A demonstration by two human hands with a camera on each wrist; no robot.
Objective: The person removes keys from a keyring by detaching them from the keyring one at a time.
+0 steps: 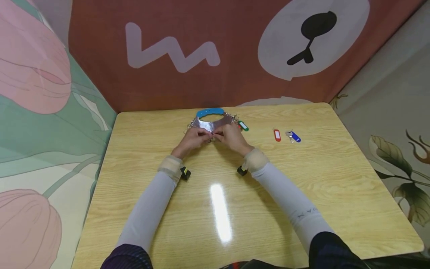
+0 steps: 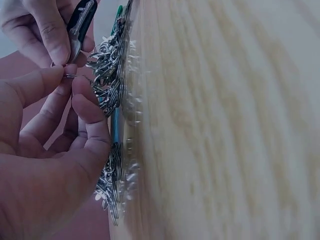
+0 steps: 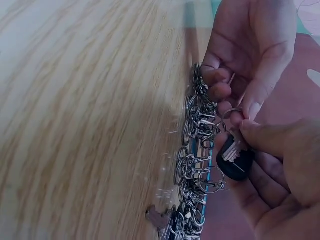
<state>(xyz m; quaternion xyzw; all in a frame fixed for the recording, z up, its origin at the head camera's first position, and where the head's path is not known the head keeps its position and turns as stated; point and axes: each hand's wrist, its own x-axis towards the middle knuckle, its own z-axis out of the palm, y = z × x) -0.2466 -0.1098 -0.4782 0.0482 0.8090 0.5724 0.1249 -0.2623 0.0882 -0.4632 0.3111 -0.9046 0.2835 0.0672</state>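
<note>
Between left thumb and fingers, my left hand (image 1: 193,142) pinches a thin metal ring (image 3: 231,112). Facing it, my right hand (image 1: 231,138) pinches a silver key (image 3: 233,150) that lies against a dark key tag (image 3: 238,167). The fingertips of both hands meet at the ring in the wrist views. Just behind the hands is a shiny silver plate (image 1: 207,125) with a blue band (image 1: 210,111) at its back. Clusters of metal rings and clasps (image 3: 192,125) hang along it. A green key tag (image 1: 243,126) sits at its right end.
To the right on the wooden table (image 1: 319,194) lie a red key tag (image 1: 277,135) and a blue key tag (image 1: 296,137) with small keys (image 1: 290,136). A reddish-brown patterned wall (image 1: 168,89) rises behind the table's far edge.
</note>
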